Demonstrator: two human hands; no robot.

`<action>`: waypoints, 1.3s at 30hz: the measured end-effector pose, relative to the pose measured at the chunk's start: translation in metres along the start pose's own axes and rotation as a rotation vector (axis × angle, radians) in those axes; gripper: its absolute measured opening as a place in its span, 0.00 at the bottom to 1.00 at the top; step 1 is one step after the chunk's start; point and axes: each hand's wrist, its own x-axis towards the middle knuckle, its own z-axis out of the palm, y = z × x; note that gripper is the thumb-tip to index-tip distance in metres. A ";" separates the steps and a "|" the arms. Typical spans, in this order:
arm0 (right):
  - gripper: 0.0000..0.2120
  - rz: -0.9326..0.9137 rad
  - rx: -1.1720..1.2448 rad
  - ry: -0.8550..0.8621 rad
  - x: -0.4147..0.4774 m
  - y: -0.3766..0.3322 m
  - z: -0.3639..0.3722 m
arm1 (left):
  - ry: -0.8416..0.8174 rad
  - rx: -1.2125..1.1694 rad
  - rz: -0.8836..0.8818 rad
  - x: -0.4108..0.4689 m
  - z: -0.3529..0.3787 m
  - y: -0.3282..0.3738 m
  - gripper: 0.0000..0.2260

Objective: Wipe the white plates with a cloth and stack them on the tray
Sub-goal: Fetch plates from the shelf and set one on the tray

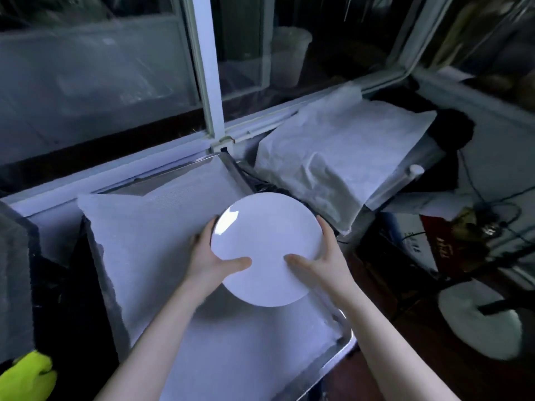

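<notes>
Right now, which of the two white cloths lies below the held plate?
The flat cloth lining the tray, directly under the plate; the crumpled cloth lies farther right.

A metal tray (pixel 346 338) stands below the window sill (pixel 95 180), with its far corner close against the sill. A white towel (pixel 156 241) lines the tray and hangs over its left edge (what the tray itself stands on is hidden). Just beside it to the right, a crumpled white sheet (pixel 341 151) covers a second, raised surface.
</notes>
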 end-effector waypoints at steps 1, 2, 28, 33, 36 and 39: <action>0.37 -0.005 -0.004 0.040 -0.015 -0.002 -0.016 | -0.033 0.010 0.017 -0.009 0.013 0.005 0.39; 0.36 -0.008 -0.011 0.081 -0.030 -0.003 -0.034 | -0.071 0.021 0.035 -0.019 0.028 0.011 0.40; 0.39 0.113 0.190 1.615 -0.734 0.071 -0.372 | -1.661 0.258 0.499 -0.590 0.525 0.109 0.34; 0.30 0.213 0.292 1.953 -0.865 0.088 -0.365 | -1.966 0.305 0.510 -0.741 0.583 0.081 0.36; 0.28 0.311 0.374 2.156 -0.935 0.096 -0.366 | -2.117 0.332 0.526 -0.833 0.612 0.067 0.37; 0.22 0.388 0.421 2.332 -1.001 0.098 -0.368 | -2.250 0.359 0.544 -0.920 0.631 0.055 0.32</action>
